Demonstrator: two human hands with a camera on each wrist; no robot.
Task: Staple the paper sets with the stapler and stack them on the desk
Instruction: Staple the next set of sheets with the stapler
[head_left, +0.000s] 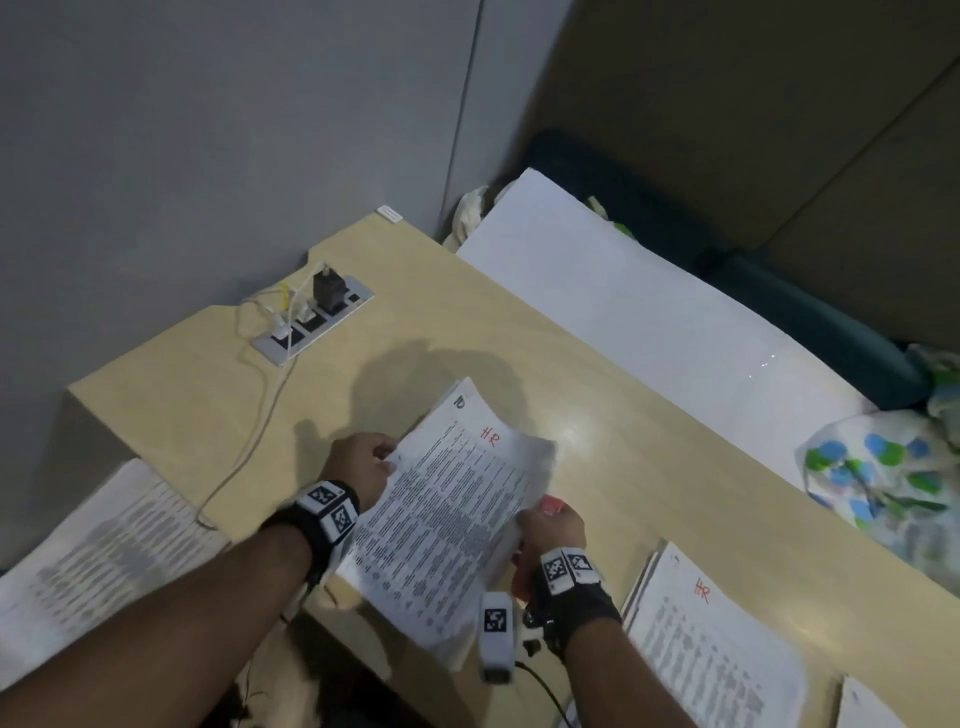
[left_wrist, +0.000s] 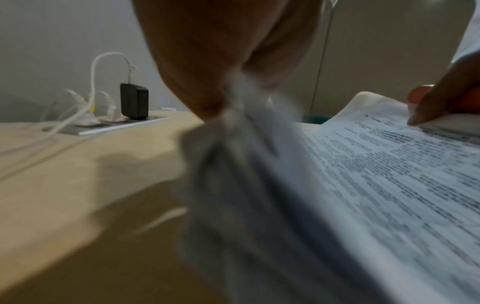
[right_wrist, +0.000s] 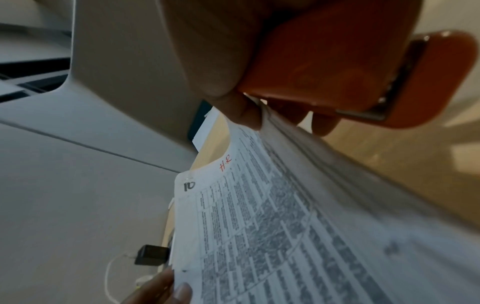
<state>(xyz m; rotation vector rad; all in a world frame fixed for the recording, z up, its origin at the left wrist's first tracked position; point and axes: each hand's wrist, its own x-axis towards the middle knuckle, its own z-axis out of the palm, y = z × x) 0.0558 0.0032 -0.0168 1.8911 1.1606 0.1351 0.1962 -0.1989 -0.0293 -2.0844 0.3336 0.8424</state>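
At the far left, a loose pile of printed sheets (head_left: 98, 551) lies off the desk's near-left corner. Beyond it a socket strip (head_left: 314, 322) is set into the desk (head_left: 597, 415), with a black adapter (left_wrist: 133, 103) and white cables plugged in.

The left hand (head_left: 363, 467) pinches the left edge of the paper set (head_left: 452, 514), thumb on top and fingers curled under. The set is lifted off the desk near its near edge, sagging between the two hands. Its long axis runs from near to far, leaning a little to the right, and its head, marked "10" and a red "HR", points to the far side.

The right hand (head_left: 550, 530) pinches the set's right edge with thumb and fingertips, and in the same hand it grips the orange stapler (right_wrist: 350, 67) against the palm. The stapler's metal mouth points away from the wrist; it is beside the paper's edge, not over it.

To the right, a stack (head_left: 711, 634) of sets, the top one also marked "HR", lies flat on the desk at its near edge. Beyond the desk's far right edge lie a white board (head_left: 623, 291) and a patterned cloth (head_left: 883, 478).
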